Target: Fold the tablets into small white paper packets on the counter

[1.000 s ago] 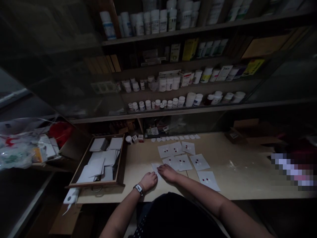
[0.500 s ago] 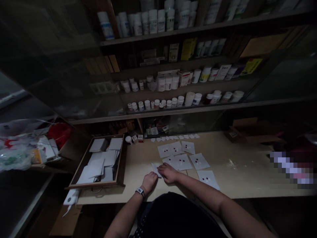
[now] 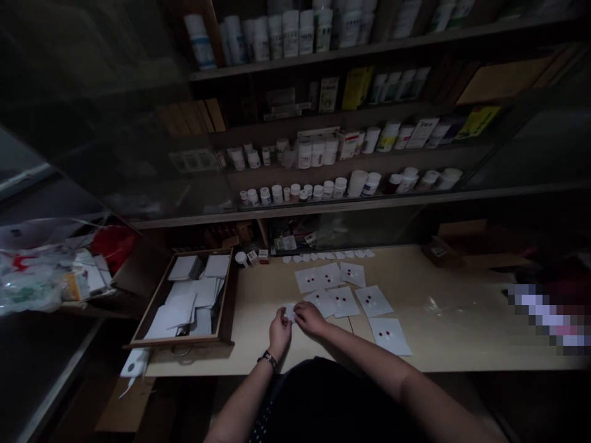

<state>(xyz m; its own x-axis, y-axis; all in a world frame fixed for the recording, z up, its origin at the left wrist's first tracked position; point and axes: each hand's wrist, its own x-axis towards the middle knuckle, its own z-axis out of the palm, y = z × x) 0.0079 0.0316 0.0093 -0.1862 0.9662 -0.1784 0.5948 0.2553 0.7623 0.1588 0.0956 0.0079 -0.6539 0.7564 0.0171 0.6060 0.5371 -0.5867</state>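
Between my two hands is a small, partly folded white paper [image 3: 289, 312]. My left hand [image 3: 279, 332] pinches its left side, and a band shows on that wrist. On the right side, my right hand [image 3: 310, 319] grips the same paper with bent fingers. Whether anything lies inside it is hidden. Just beyond and to the right, several flat white paper squares [image 3: 379, 306] lie on the table, bearing dark red and white pills. Farther back, a row of small folded paper packets [image 3: 318, 257] runs along the cabinet's foot.
A wooden drawer [image 3: 229, 320] with stacks of white paper stands on the table [image 3: 249, 354] at left. Small boxes and a white bottle [image 3: 241, 259] sit behind it. Shelves of medicine bottles [image 3: 318, 154] rise ahead. An open cardboard box [image 3: 455, 249] is at back right.
The paper between my hands has been lifted a little and folded smaller. My left hand has turned from resting on the table to a pinch. The view has shifted slightly.
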